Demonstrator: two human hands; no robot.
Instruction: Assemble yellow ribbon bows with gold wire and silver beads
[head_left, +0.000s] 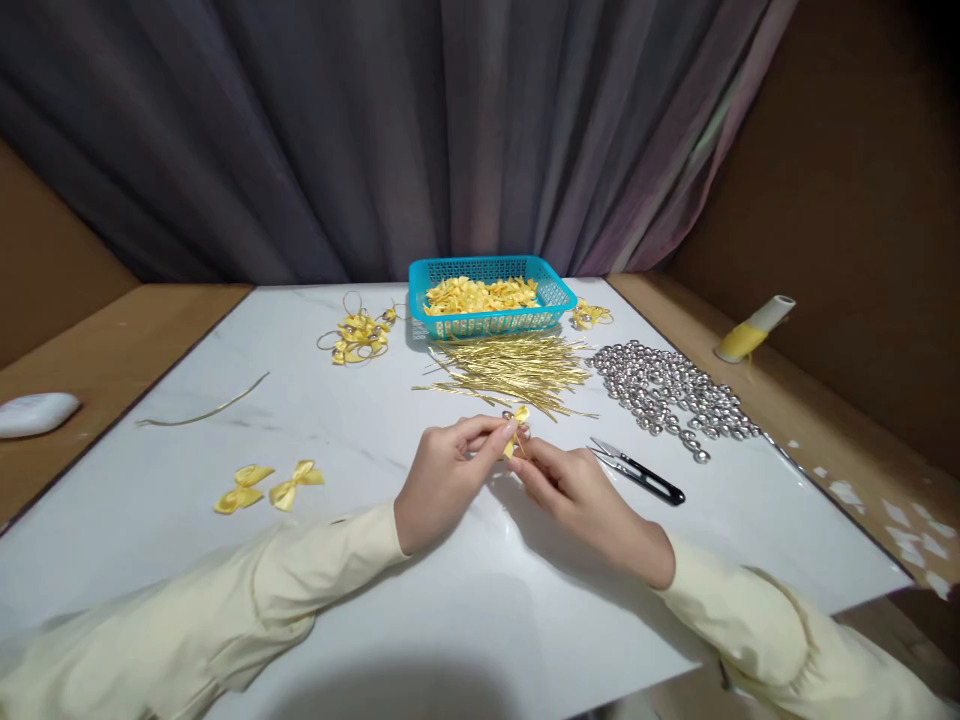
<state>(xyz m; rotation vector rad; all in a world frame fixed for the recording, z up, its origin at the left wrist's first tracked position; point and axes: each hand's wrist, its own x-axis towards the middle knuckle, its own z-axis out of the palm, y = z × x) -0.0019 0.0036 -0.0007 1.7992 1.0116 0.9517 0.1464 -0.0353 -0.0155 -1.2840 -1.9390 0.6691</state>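
Observation:
My left hand [450, 470] and my right hand [574, 490] meet at the middle of the white table [450, 620]. Both pinch a small yellow ribbon bow [519, 418] that has a silver bell at its top. The fingers of each hand are closed on it. Just beyond the hands lies a heap of gold wire ties [514, 370]. Small black snips [637, 470] lie right of my right hand.
A teal basket [491, 270] of yellow bows stands at the back. Silver bells [667, 385] spread at the right. Finished bows with gold loops [360, 335] lie back left, two plain bows [270, 487] front left, a gold cord [202, 408], a ribbon spool [750, 330].

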